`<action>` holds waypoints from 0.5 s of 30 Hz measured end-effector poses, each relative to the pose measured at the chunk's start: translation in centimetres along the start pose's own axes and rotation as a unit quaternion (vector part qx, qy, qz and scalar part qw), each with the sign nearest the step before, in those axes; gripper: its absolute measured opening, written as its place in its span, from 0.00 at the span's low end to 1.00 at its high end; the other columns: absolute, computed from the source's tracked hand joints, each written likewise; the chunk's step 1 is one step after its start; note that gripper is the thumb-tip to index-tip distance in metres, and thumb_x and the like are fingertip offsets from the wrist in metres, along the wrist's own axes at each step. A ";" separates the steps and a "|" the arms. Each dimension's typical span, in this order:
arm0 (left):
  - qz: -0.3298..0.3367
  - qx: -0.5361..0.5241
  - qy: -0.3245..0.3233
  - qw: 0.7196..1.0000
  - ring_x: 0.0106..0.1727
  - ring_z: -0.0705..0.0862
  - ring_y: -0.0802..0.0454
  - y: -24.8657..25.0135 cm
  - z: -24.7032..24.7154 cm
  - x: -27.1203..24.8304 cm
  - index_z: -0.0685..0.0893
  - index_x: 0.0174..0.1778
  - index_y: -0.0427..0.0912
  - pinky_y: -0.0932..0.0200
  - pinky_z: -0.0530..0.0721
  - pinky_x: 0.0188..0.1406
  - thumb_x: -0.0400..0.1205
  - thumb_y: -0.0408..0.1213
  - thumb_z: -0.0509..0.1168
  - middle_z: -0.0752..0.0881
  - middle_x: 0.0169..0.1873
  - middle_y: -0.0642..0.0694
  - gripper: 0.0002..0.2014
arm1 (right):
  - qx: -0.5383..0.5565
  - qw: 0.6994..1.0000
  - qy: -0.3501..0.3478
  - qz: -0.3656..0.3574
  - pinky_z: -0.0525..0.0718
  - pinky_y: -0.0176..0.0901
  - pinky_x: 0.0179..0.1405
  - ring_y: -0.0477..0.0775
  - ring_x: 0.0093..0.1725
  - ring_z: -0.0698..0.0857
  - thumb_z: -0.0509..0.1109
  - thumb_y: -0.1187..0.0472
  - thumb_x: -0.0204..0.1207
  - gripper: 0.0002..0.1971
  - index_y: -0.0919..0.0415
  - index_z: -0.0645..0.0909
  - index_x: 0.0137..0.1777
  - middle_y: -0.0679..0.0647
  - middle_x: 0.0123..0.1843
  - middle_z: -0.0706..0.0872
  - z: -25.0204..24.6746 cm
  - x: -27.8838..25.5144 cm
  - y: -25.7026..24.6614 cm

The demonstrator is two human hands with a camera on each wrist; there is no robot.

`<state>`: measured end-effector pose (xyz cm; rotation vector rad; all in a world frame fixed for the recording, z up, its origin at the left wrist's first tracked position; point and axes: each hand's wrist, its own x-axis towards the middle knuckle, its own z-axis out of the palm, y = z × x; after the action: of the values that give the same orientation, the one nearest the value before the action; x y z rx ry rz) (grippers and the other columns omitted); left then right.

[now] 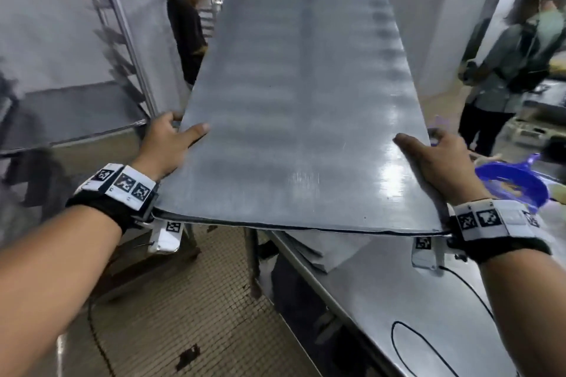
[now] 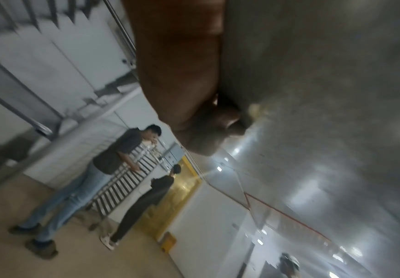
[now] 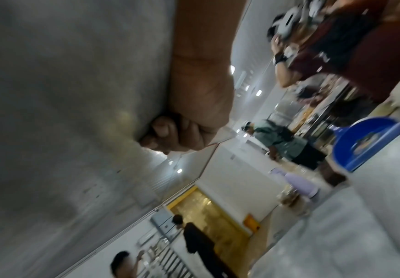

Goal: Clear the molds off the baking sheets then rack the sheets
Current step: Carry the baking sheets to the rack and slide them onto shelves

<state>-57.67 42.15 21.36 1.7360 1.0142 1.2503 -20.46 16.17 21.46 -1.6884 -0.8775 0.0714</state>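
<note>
We take the steel table (image 1: 413, 309) as our landmark. Nearest us, above its near-left corner, we hold the baking sheet (image 1: 291, 101) clear of the tabletop, long axis pointing away from us, far end raised. No molds show on its upper face, so we judge this sheet cleared and ready for racking.

Our left hand (image 1: 167, 144) grips the sheet's left long edge, out past the table's left side. The thumb lies flat on top; the fingers (image 2: 220, 120) curl under the rim and press together against the underside. Our right hand (image 1: 438, 159) grips the opposite long edge, over the tabletop, in the same way: thumb on top, fingers (image 3: 163, 135) curled together beneath. We hold at matching points on both edges so that the wide, thin sheet stays level side to side and does not twist.

Under the held sheet, on the table's near-left corner, lies a stack of flat sheets (image 1: 324, 251). To the right of our right hand, on the table, stands a blue tub (image 1: 514, 184).

Left of the table and farther off stands the rack (image 1: 122, 37), its angled rails visible but blurred. We judge it the destination; the next move calls for turning the sheet left and lining its edges up with one pair of rails.

Beyond the table's far end stand several people (image 1: 188, 24); we keep the raised far end clear of them.
</note>
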 end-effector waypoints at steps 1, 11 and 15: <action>-0.003 0.010 0.023 1.000 0.44 0.90 0.60 0.2 -1.5 -0.8 0.82 0.45 0.49 0.63 0.86 0.42 0.73 0.47 0.80 0.91 0.38 0.58 0.15 | 0.006 1.000 -0.015 -0.011 0.78 0.25 0.36 0.34 0.37 0.86 0.80 0.47 0.73 0.19 0.62 0.87 0.54 0.52 0.43 0.89 0.9 0.7 -0.3; -0.044 0.068 0.214 0.973 0.41 0.85 0.63 1.4 -14.0 -11.8 0.82 0.58 0.40 0.63 0.86 0.42 0.78 0.41 0.77 0.89 0.47 0.49 0.17 | 0.100 0.975 -0.180 -0.086 0.72 0.16 0.25 0.24 0.27 0.82 0.81 0.50 0.72 0.22 0.67 0.86 0.57 0.49 0.41 0.89 12.5 1.2 -5.0; -0.059 0.104 0.256 0.959 0.36 0.86 0.70 1.2 -17.5 -16.3 0.83 0.54 0.43 0.71 0.84 0.34 0.79 0.40 0.77 0.87 0.44 0.56 0.12 | 0.113 0.957 -0.245 -0.105 0.75 0.18 0.28 0.31 0.31 0.85 0.82 0.50 0.72 0.19 0.64 0.87 0.54 0.49 0.41 0.90 16.9 -0.4 -6.4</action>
<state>-77.69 29.03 20.60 1.4999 1.5714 1.6050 -32.06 30.03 21.33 -1.3716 -1.3599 0.4437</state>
